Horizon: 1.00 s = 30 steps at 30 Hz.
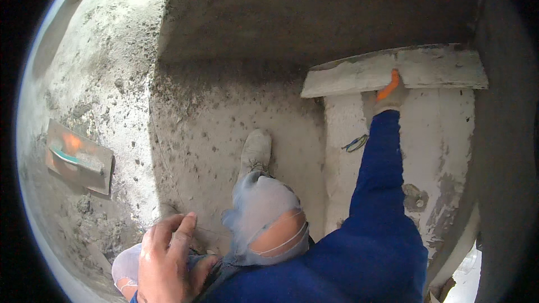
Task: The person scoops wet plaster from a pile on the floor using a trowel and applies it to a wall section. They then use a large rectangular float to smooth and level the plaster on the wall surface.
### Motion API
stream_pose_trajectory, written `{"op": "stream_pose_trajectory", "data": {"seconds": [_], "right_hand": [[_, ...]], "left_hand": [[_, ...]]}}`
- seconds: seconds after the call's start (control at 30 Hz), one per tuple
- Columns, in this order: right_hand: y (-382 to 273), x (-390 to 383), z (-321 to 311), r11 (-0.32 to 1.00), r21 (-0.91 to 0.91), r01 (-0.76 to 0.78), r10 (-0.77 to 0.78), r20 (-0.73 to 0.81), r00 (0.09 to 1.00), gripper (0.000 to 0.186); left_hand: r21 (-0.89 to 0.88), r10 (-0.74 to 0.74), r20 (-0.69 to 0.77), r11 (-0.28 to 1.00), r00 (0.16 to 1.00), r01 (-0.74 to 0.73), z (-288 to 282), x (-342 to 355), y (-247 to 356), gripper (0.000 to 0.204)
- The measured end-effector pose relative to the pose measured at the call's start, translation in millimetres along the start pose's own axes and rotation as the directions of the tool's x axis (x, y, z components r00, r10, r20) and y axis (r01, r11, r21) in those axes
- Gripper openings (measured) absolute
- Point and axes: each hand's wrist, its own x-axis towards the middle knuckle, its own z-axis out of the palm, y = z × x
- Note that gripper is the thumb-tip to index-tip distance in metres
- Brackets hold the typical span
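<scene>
From where I stand, the pale board [443, 73] lies at 1 o'clock, set across the top of the whitish panel [429, 129]. The right hand [393, 99] reaches up to it and seems closed round an orange grip [388, 85]; I can't tell whether that grip is fixed to the board. The left hand [168, 258], at 7 o'clock by the bent legs, hangs loosely curled, with nothing visible in it.

As for progress, I'd judge it partway: the panel looks pale and fairly even over much of its face, but at 4 o'clock a round grey patch [415, 196] and flaking stains are left. The board spans the panel's upper edge, its ends jutting past the sides.

A trowel [81, 160] with a teal handle rests at 9 o'clock on the rough ledge [126, 123], out of the way, with crumbs of debris about it. A small dark loop [355, 143] sits at 3 o'clock, just beside the blue sleeve [377, 160]. The knee [266, 207] and shoe [257, 148] take up the middle of the gritty floor [196, 151], and a dark wall [505, 151] hems in the right side.
</scene>
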Motion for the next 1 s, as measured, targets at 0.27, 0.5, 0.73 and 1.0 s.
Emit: {"op": "stream_pose_trajectory", "data": {"seconds": [0.27,0.5,0.73,1.0], "right_hand": [[15,49,-9,0.953,-0.155,0.261,-0.248,0.098,0.964,0.045],[29,59,-16,0.958,-0.019,0.284,-0.273,0.225,0.935,0.045],[54,-3,11,0.908,-0.307,0.286,-0.211,0.256,0.943,0.057],[36,20,-22,0.989,-0.139,0.054,-0.032,0.153,0.988,0.043]], "left_hand": [[-0.031,-0.034,0.056,0.999,0.998,0.036,0,20,-2,0.056],[0.016,-0.148,0.073,0.989,0.986,0.147,-6,16,-6,0.057],[0.016,-0.092,0.089,0.996,0.992,0.091,-1,15,-5,0.061],[0.047,-0.119,0.041,0.992,0.992,0.117,2,11,-4,0.054]]}}
